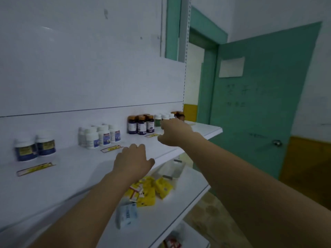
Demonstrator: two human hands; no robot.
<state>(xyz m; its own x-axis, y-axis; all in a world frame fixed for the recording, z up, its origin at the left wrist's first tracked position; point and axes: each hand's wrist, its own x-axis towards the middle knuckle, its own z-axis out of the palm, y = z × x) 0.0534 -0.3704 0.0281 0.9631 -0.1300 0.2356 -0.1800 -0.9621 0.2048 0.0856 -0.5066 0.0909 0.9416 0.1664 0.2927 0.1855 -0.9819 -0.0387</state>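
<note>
The right hand (176,134) reaches, just right of the middle of the frame, into the group of white-capped bottles (158,120) at the back of the upper shelf (71,169). Its fingers are hidden behind the back of the hand, so I cannot tell if they already close on one bottle or only touch it. The left hand (133,161) lies lower and to the left, fingers spread and relaxed on the front part of this shelf, holding nothing. The white-capped bottles stand very close together; just left of them are the dark bottles with gold caps (141,124), and just right the brown bottles (180,114) near the shelf's end. The main risk, in my judgement, is that the knuckles or the wrist push a neighbour while one bottle is taken out: a tipped bottle can knock the others (they stand like dominoes) and roll off the open right end. A grip made without seeing the fingers can also slip on a smooth cap. Anything falling over the front edge probably lands on the yellow packets (148,190) of the lower shelf (179,203) or on the floor.
</note>
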